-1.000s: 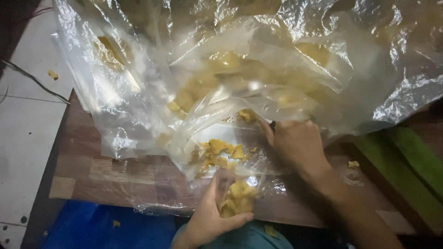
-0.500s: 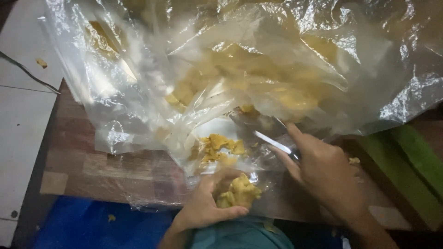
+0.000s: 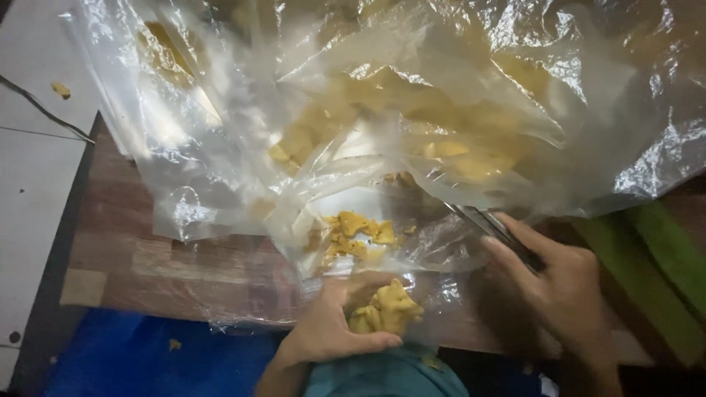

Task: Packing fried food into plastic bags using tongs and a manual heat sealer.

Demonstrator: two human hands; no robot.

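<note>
Gripped in the left hand (image 3: pixel 334 331) I see a clump of yellow food pieces (image 3: pixel 386 310), the fingers curled closed around it, at the near edge of the wooden table (image 3: pixel 132 257). My right hand (image 3: pixel 562 290) is closed on a thin metal tool (image 3: pixel 489 224), probably a knife or tongs; blur prevents a firmer call. Its tip points into the mouth of the large clear plastic bag (image 3: pixel 412 95).

Head view, the only one: the bag sprawls over most of the table and holds a big heap of the same yellow pieces, dimly visible through the film. A small loose pile (image 3: pixel 357 231) lies on plastic just beyond the left hand.

Judging progress: only a handful is out and most of the food remains in the bag, so the work looks early.

Condition of the pieces: irregular, pale to deep yellow, soft-looking chunks. Crumbs lie on the blue sheet (image 3: pixel 147 356) and the white floor (image 3: pixel 33 176).
</note>
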